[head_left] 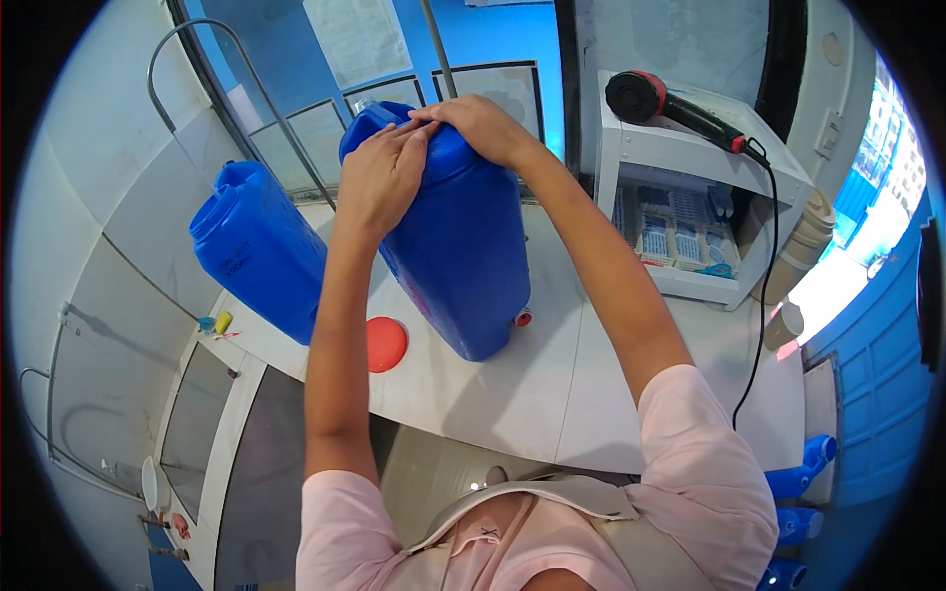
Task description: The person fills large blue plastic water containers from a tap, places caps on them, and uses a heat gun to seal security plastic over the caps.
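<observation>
A tall blue jug (455, 266) stands on the white counter (522, 414), a small red fitting (522, 317) near its base. My left hand (379, 177) rests on the top at its left side, fingers bent over it. My right hand (478, 128) grips the top from the right, its fingers meeting those of the left and hiding part of the top. A round red lid (387, 345) lies just left of the jug's base. A second blue jug (258, 251) stands further left, its top uncovered by any hand.
At the right, a white shelf unit (709, 286) holds trays, with a black-and-red handheld tool (665, 103) on top and its cord hanging down. Curved metal pipes (286, 118) rise behind the jugs. Small yellow bottle (224, 322) at left. Several blue containers (798, 527) sit low at right.
</observation>
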The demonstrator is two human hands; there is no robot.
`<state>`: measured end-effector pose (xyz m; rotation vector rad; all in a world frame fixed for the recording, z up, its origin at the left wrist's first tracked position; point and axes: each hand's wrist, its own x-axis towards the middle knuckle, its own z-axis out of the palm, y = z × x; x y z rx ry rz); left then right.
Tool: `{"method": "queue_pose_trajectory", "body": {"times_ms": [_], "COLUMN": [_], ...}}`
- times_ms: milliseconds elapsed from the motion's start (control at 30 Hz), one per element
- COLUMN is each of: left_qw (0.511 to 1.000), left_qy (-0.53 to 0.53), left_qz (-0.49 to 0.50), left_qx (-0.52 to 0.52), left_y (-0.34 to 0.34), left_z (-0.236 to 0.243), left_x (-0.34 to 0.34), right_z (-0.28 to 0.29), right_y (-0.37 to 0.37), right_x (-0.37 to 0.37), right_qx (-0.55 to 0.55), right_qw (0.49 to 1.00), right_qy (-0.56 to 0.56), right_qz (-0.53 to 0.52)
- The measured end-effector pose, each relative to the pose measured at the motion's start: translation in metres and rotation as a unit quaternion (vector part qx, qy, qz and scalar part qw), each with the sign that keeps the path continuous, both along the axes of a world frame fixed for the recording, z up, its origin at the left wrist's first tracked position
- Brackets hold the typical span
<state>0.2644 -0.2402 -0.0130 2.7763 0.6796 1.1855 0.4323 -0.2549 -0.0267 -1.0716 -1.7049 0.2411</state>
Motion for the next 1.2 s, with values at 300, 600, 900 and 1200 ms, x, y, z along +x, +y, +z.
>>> {"method": "queue_pose_trajectory", "body": {"times_ms": [300,600,900,1200], "left_qw": [0.995,0.982,0.994,0.976], "left_qy": [-0.081,-0.073,0.047,0.203], "left_qz": [0.040,-0.160,-0.012,0.018], "left_qx": [0.049,-0.072,-0.101,-0.077], "left_y": [0.002,0.118,0.003,0.001], "left_z": [-0.019,-0.031,0.010,0.023], "left_x": [0.001,-0.042,-0.004,0.031], "right_z": [0.002,-0.001,-0.044,-0.239], "right_y": [0.005,-0.048,-0.121,-0.101], "right_x": [-0.002,-0.072,0.019,0.238], "right_qx": [0.031,0.031,-0.051,-0.235], "right_qw": [0.995,0.940,0.970,0.864], "right_qy": [-0.090,-0.104,0.214,-0.138], "right_qz": [-0.021,-0.322,-0.107,-0.424]}}
